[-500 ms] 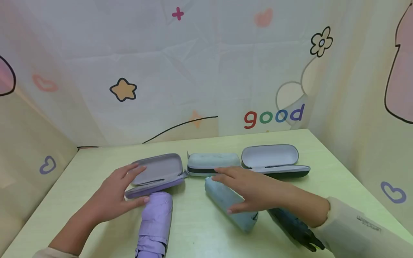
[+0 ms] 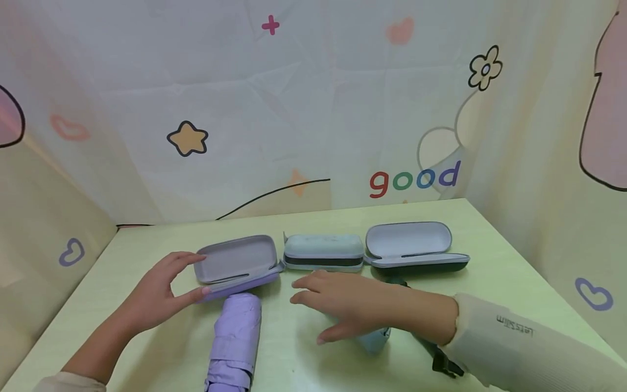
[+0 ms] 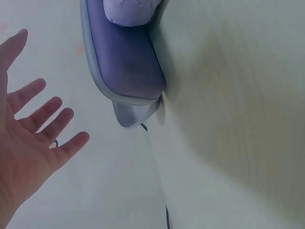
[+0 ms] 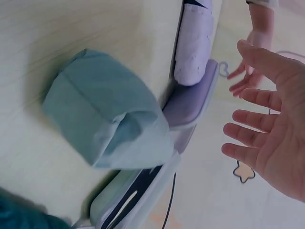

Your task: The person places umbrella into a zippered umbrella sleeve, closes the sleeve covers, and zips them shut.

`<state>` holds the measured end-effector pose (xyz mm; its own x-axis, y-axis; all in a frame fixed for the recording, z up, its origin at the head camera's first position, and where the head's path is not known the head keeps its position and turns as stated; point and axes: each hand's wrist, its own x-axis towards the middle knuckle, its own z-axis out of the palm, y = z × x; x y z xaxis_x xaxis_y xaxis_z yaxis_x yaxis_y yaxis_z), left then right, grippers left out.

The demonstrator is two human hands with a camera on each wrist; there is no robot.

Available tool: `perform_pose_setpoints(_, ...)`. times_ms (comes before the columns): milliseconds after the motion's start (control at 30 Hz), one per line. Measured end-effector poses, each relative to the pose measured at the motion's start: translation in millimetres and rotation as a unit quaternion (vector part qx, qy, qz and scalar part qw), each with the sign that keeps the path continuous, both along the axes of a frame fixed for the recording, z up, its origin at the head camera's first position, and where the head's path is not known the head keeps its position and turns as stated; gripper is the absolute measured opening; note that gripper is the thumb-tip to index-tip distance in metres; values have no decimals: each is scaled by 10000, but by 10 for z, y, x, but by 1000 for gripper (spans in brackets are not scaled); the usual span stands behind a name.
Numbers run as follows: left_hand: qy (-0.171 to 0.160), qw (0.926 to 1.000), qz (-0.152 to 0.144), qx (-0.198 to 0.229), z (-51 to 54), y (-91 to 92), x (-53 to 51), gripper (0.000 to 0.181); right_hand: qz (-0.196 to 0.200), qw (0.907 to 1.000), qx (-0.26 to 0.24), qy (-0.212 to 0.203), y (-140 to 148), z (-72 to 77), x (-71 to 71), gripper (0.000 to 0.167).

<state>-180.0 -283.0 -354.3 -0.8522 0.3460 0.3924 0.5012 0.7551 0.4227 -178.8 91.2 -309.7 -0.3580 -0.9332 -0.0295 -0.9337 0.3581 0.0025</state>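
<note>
Pale-blue folded umbrella [image 4: 100, 112] lies below the right hand [image 2: 348, 302], open purple glasses case [image 2: 238, 258] beside the left hand [image 2: 158, 294], nearer the far edge of the desk [image 2: 286, 354]; both hands, fingers spread, hold nothing.

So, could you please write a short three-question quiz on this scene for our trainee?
1. Multiple choice: in the head view, what does the right hand partly hide? A) the purple roll; B) the teal roll; C) the wall star.
2. True or false: the purple case lies open near the left hand.
3. Count: how many cases stand in the row on the table?

Key:
1. B.
2. True.
3. Three: the purple case, the mint case and the dark case.
</note>
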Motion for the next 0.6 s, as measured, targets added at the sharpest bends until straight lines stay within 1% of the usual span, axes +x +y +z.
perform_pose_setpoints(67, 4, 10000, 28, 42, -4, -21, -26, 54, 141, 9997, 135, 161, -75, -7, 5, 65)
perform_pose_setpoints(200, -41, 9997, 74, 239, -20, -52, -80, 47, 477, 9976, 211, 459, -228, -29, 19, 61)
perform_pose_setpoints(300, -102, 9990, 158, 415, -48, -87, -130, 43, 617, 9967, 245, 472, -335, -49, 34, 59)
perform_pose_setpoints(433, -379, 9966, 288, 666, -82, -146, -197, 42, 827, 9946, 375, 495, -463, -80, 41, 59)
perform_pose_setpoints(533, -703, 9928, 398, 884, -102, -196, -255, 46, 994, 9911, 480, 744, -547, -98, 49, 61)
perform_pose_setpoints(600, -948, 9888, 496, 1039, -117, -230, -302, 49, 1007, 9895, 565, 870, -601, -97, 56, 62)
